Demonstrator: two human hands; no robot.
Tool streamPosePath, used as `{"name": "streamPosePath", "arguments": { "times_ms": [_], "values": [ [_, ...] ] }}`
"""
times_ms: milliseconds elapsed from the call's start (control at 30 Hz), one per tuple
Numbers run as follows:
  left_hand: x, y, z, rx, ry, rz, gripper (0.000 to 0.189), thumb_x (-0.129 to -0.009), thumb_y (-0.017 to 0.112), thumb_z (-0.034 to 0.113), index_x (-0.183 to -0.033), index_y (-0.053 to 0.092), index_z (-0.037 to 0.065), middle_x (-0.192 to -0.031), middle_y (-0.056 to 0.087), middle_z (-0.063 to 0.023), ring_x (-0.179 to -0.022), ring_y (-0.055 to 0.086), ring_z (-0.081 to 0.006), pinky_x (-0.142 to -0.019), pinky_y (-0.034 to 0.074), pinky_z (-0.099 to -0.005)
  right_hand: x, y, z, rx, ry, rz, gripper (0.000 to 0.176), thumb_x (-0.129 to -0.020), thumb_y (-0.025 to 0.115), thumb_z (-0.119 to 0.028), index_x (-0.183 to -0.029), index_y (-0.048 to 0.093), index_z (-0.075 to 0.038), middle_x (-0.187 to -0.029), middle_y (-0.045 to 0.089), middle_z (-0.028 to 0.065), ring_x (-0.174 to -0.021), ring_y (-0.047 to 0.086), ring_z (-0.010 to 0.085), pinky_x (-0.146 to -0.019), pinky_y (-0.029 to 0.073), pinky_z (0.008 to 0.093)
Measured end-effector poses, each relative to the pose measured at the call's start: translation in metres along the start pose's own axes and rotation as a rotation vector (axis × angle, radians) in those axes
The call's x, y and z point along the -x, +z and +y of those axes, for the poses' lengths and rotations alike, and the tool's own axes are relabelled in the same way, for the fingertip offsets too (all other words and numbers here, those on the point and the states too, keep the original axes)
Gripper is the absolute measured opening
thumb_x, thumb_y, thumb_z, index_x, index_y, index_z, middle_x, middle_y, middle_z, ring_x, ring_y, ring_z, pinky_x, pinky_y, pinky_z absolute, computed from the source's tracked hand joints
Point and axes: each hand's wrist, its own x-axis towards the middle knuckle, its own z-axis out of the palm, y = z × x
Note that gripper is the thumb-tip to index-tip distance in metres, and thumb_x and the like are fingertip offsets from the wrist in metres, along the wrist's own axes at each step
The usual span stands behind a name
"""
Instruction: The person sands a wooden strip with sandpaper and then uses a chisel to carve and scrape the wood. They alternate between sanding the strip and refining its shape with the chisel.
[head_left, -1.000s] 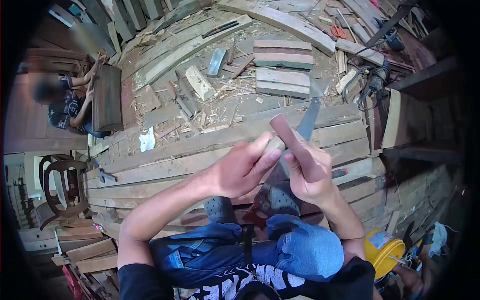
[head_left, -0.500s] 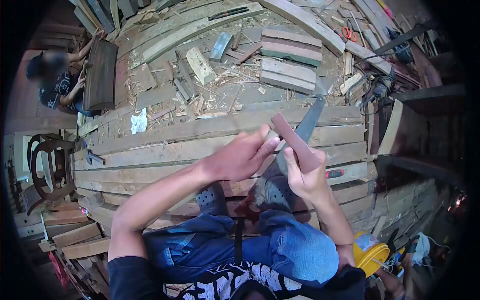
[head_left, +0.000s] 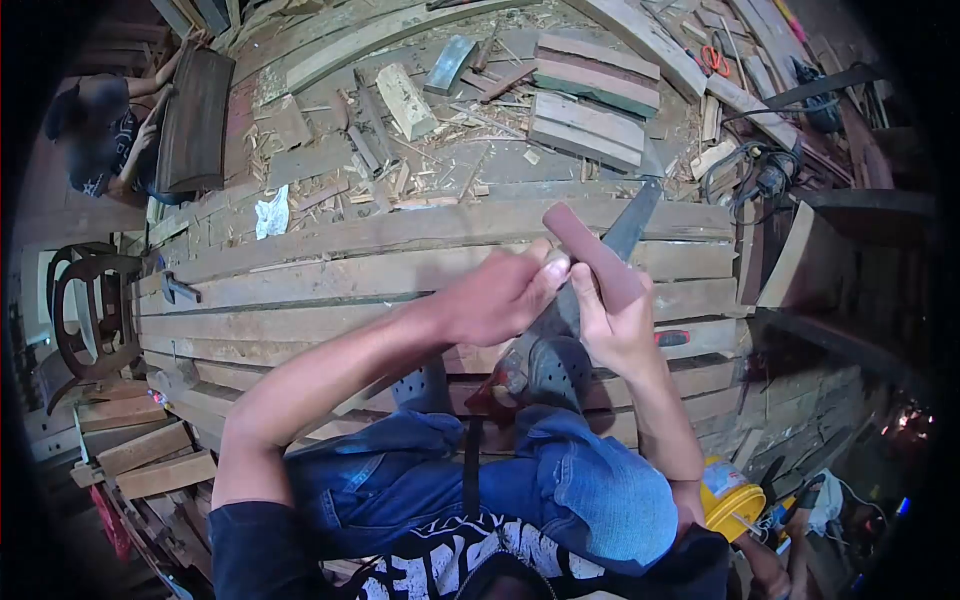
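My left hand [head_left: 505,295] is closed, its thumb and fingers pinching a small pale piece [head_left: 557,261] that is mostly hidden. Beside it, my right hand [head_left: 618,325] grips a flat reddish-brown strip [head_left: 590,252], which looks like sandpaper, with the thumb along its edge. The strip slants up to the left past my left fingertips. Behind and below both hands lies a handsaw blade [head_left: 634,222], its narrow end pointing away from me. Its lower part runs behind my hands toward my shoes [head_left: 558,372].
Wood blocks [head_left: 590,128] and shavings lie ahead on the planks [head_left: 330,275]. A hammer [head_left: 180,289] is at left; a red-handled tool [head_left: 672,338] lies right of my hand. Left, another person [head_left: 115,145] holds a dark wooden panel [head_left: 198,120]. A yellow bucket [head_left: 735,505] stands at lower right.
The whole view has shifted slightly. Both my hands keep their holds and stay close together. The other person's hand has moved up along the dark panel.
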Motion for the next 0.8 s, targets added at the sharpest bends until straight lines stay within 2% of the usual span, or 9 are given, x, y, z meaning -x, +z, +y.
{"name": "streamPosePath", "arguments": {
  "times_ms": [33, 233, 300, 400, 433, 600, 667, 700, 800],
  "values": [
    [-0.003, -0.003, -0.004, 0.032, -0.013, 0.008, 0.044, -0.101, 0.030, 0.039, -0.102, 0.041, -0.003, -0.071, 0.054, -0.0267, -0.074, 0.056, -0.0475, -0.068, 0.041, -0.0521, 0.001, 0.001, -0.008, -0.018, -0.056, 0.072, 0.026, -0.091, 0.057, -0.011, -0.115, 0.061, 0.000, -0.057, 0.054, 0.0144, -0.047, 0.051, 0.0246, -0.049, 0.041, 0.0336],
    [-0.001, 0.001, -0.005, 0.026, -0.046, 0.055, 0.040, -0.101, 0.032, 0.035, -0.099, 0.041, -0.004, -0.071, 0.055, -0.0280, -0.075, 0.057, -0.0464, -0.068, 0.041, -0.0518, 0.006, 0.000, -0.004, -0.079, 0.024, 0.028, 0.028, -0.092, 0.056, -0.010, -0.119, 0.059, -0.002, -0.060, 0.055, 0.0144, -0.049, 0.052, 0.0190, -0.050, 0.041, 0.0303],
    [-0.003, -0.001, -0.016, 0.040, -0.005, 0.084, 0.040, -0.101, 0.031, 0.037, -0.113, 0.041, 0.001, -0.064, 0.050, -0.0134, -0.061, 0.053, -0.0261, -0.061, 0.043, -0.0401, 0.005, -0.001, -0.010, -0.038, 0.044, 0.004, 0.028, -0.092, 0.056, -0.011, -0.119, 0.059, -0.002, -0.062, 0.058, 0.0144, -0.052, 0.055, 0.0178, -0.053, 0.043, 0.0288],
    [0.003, 0.007, -0.006, -0.048, 0.067, 0.117, 0.039, -0.101, 0.032, 0.037, -0.109, 0.041, 0.000, -0.064, 0.051, -0.0186, -0.062, 0.056, -0.0327, -0.061, 0.042, -0.0428, -0.003, 0.006, 0.005, -0.123, -0.080, 0.095, 0.028, -0.092, 0.056, -0.011, -0.118, 0.059, -0.001, -0.064, 0.060, 0.0130, -0.055, 0.057, 0.0171, -0.055, 0.044, 0.0285],
    [0.000, -0.002, 0.005, -0.053, -0.040, 0.034, 0.041, -0.101, 0.032, 0.037, -0.111, 0.041, -0.001, -0.066, 0.052, -0.0233, -0.066, 0.058, -0.0381, -0.061, 0.041, -0.0455, -0.001, 0.002, 0.000, -0.109, 0.052, 0.041, 0.028, -0.092, 0.056, -0.011, -0.118, 0.060, 0.000, -0.068, 0.063, 0.0115, -0.057, 0.059, 0.0170, -0.057, 0.046, 0.0284],
    [-0.002, -0.006, 0.000, -0.032, -0.076, 0.025, 0.046, -0.100, 0.031, 0.040, -0.115, 0.041, -0.003, -0.064, 0.053, -0.0239, -0.064, 0.057, -0.0396, -0.061, 0.040, -0.0469, -0.001, 0.007, 0.003, -0.081, -0.037, 0.147, 0.026, -0.093, 0.056, -0.012, -0.115, 0.061, 0.000, -0.066, 0.061, 0.0134, -0.054, 0.058, 0.0175, -0.053, 0.045, 0.0297],
    [-0.002, 0.009, -0.007, -0.061, 0.093, 0.121, 0.049, -0.100, 0.030, 0.042, -0.114, 0.040, -0.004, -0.064, 0.052, -0.0248, -0.062, 0.055, -0.0405, -0.060, 0.040, -0.0473, -0.003, 0.006, 0.003, -0.051, -0.017, 0.106, 0.024, -0.091, 0.057, -0.010, -0.114, 0.061, -0.001, -0.065, 0.060, 0.0148, -0.052, 0.058, 0.0200, -0.051, 0.044, 0.0311],
    [-0.003, 0.001, -0.001, -0.059, -0.016, 0.026, 0.050, -0.100, 0.029, 0.042, -0.115, 0.039, -0.005, -0.064, 0.052, -0.0259, -0.063, 0.056, -0.0422, -0.059, 0.039, -0.0485, -0.001, 0.006, -0.003, -0.025, -0.005, 0.098, 0.024, -0.090, 0.058, -0.007, -0.113, 0.061, -0.001, -0.066, 0.060, 0.0157, -0.053, 0.060, 0.0241, -0.051, 0.044, 0.0323],
    [-0.002, -0.001, -0.001, -0.050, 0.052, 0.029, 0.049, -0.100, 0.030, 0.040, -0.116, 0.038, -0.005, -0.063, 0.052, -0.0256, -0.063, 0.055, -0.0428, -0.058, 0.039, -0.0486, 0.005, 0.008, -0.006, 0.073, -0.069, 0.137, 0.025, -0.090, 0.058, -0.007, -0.113, 0.061, -0.001, -0.066, 0.061, 0.0159, -0.053, 0.060, 0.0272, -0.051, 0.044, 0.0335]
  ]
}}
